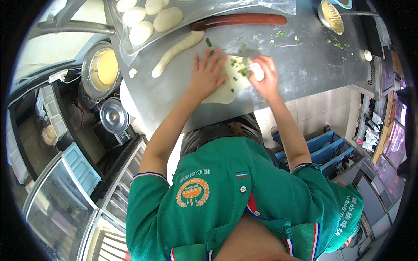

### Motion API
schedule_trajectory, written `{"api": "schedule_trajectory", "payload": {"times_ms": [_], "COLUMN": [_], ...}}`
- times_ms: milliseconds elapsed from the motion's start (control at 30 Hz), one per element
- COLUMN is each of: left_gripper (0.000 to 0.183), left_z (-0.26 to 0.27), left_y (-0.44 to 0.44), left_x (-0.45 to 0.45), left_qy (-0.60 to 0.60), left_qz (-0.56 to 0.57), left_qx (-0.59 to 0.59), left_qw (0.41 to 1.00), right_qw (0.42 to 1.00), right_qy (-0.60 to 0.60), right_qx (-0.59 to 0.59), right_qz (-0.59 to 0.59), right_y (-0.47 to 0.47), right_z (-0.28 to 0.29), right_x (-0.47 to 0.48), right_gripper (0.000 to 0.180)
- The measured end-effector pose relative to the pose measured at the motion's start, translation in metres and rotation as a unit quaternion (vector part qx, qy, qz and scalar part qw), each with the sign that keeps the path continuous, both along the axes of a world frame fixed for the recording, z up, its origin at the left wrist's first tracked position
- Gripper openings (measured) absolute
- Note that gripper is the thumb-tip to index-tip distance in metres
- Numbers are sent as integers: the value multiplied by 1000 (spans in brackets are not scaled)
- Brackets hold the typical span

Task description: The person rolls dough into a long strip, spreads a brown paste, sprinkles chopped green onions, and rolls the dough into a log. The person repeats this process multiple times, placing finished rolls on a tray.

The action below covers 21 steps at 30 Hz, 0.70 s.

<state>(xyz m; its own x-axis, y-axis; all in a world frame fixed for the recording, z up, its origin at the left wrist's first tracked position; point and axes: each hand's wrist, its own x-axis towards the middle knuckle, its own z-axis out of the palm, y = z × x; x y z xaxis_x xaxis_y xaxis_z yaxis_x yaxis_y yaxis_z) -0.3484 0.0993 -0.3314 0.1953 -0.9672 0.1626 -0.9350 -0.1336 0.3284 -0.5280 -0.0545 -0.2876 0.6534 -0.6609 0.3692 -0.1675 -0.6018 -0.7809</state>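
A flat sheet of dough (228, 94) lies near the front edge of the steel worktable (313, 58), with chopped green onion (242, 72) scattered on it. My left hand (209, 76), slightly blurred, rests with spread fingers over the left part of the sheet. At the sheet's right edge, my right hand (266, 76) grips a small lump of white dough (257, 71). Left of my hands lies a long dough roll (178, 53). A reddish-brown rolling pin (240, 22) lies behind them. Several dough rounds (168, 19) sit on plastic film at the back left.
A metal bowl with a yellowish filling (332, 20) stands at the back right. Left of the table are a pot of yellow liquid (106, 68) and a metal lid (114, 115). Blue bins (326, 150) stand at lower right. Another person in green (343, 215) is close by.
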Motion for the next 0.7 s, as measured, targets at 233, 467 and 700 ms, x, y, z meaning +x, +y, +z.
{"api": "schedule_trajectory", "payload": {"times_ms": [233, 467, 700], "left_gripper": [77, 106, 92], "left_z": [14, 11, 13], "left_y": [72, 40, 20], "left_x": [-6, -18, -6], "left_qy": [96, 179, 101], "left_qz": [-112, 40, 14], "left_qx": [-33, -68, -56], "left_qw": [989, 981, 993], "right_qw": [991, 993, 983], "right_qy": [22, 56, 132], "right_qx": [-99, 66, -60], "right_qz": [90, 79, 113], "right_y": [47, 48, 53], "right_z": [-2, 8, 3], "right_x": [18, 31, 21], "right_gripper": [57, 41, 48]}}
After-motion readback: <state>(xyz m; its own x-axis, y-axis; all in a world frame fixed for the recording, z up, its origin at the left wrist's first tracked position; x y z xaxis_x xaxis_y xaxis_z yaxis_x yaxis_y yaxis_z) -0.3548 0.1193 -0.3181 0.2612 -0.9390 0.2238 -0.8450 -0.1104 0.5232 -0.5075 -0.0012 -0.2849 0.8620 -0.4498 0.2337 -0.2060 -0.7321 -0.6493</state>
